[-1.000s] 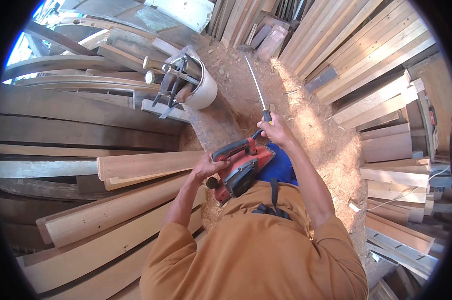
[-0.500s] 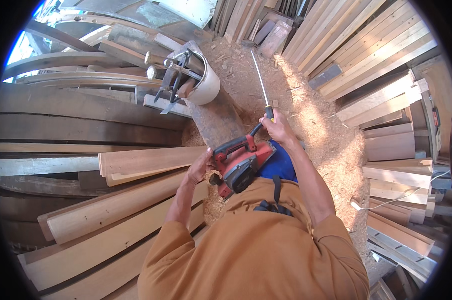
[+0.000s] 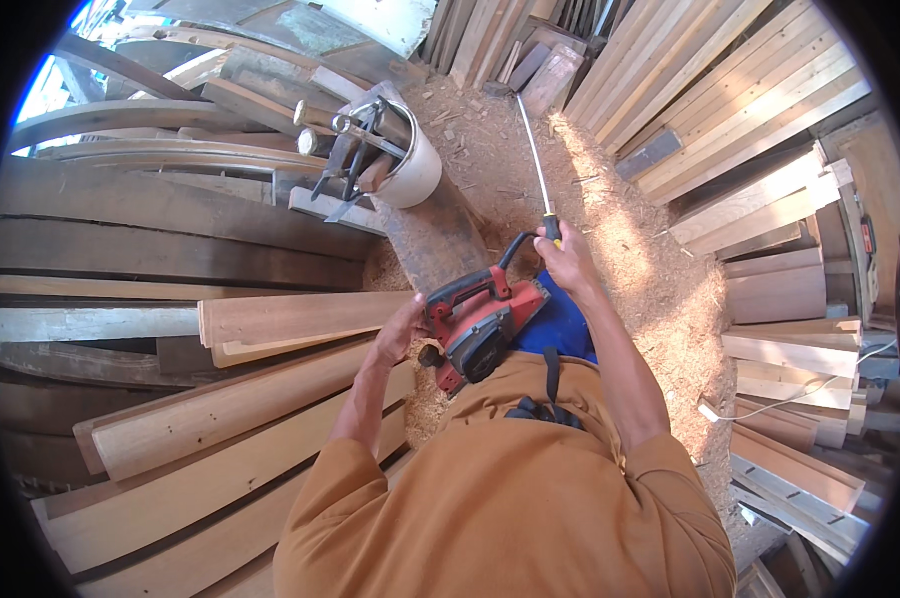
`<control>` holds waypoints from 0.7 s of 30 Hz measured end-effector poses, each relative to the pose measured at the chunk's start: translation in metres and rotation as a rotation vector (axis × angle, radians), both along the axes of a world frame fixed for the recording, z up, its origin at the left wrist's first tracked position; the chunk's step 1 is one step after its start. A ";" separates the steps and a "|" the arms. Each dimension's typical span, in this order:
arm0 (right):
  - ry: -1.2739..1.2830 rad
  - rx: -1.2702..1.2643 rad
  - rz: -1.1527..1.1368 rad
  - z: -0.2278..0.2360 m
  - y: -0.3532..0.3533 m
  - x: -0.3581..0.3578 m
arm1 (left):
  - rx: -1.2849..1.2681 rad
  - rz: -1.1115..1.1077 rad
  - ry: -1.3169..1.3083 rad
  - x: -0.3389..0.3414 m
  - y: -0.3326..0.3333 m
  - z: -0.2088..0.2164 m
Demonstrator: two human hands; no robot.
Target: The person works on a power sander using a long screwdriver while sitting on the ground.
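Observation:
A red and black electric hand planer (image 3: 482, 325) rests tilted against my lap, over blue cloth. My left hand (image 3: 400, 329) grips its left end, the fingers partly hidden behind the body. In my right hand (image 3: 569, 259) is a long screwdriver (image 3: 551, 229) with a black and yellow handle, its thin shaft pointing away from me toward the far floor. The planer's black cord (image 3: 513, 247) curves up from its rear toward my right hand; whether the hand touches the cord I cannot tell.
A white bucket (image 3: 420, 174) of hammers and clamps stands ahead to the left, by a worn plank (image 3: 430, 239). Stacked boards (image 3: 231, 419) line the left, with more lumber (image 3: 759, 110) on the right. Wood shavings (image 3: 659, 299) cover the floor. A white cable (image 3: 788, 399) lies at right.
My right hand has shifted a little to the right with the screwdriver, farther from the planer, and the cord shows more. My left hand and the planer have hardly moved.

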State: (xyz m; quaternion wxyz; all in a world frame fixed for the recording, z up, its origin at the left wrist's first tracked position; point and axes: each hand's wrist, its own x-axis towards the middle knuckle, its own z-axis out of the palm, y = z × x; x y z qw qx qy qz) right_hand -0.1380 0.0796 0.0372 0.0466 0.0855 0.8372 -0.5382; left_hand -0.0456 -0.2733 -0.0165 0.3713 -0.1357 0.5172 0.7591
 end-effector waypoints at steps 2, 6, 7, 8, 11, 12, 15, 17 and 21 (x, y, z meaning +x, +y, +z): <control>-0.007 0.006 -0.026 0.008 0.014 0.009 | -0.296 -0.060 0.164 -0.006 0.022 0.032; -0.260 -0.285 -0.062 0.072 0.018 0.033 | -0.366 -0.121 0.284 -0.008 0.018 0.007; -0.214 -0.243 -0.032 0.076 0.025 0.042 | -0.332 -0.066 0.305 -0.009 0.025 0.012; -0.212 -0.241 -0.038 0.083 0.034 0.052 | -0.299 -0.011 0.325 -0.008 0.032 0.015; -0.230 -0.131 0.080 0.106 0.056 0.079 | -0.354 0.172 0.360 -0.001 0.046 0.011; -0.274 -0.128 0.095 0.113 0.063 0.089 | -0.352 0.168 0.363 0.002 0.047 0.009; -0.312 -0.122 0.105 0.132 0.079 0.119 | -0.240 0.260 0.269 0.008 0.047 0.007; -0.301 -0.123 0.110 0.141 0.088 0.131 | -0.248 0.345 0.298 0.011 0.048 0.007; -0.205 -0.079 0.142 0.144 0.105 0.155 | -0.209 0.454 0.264 0.013 0.054 0.022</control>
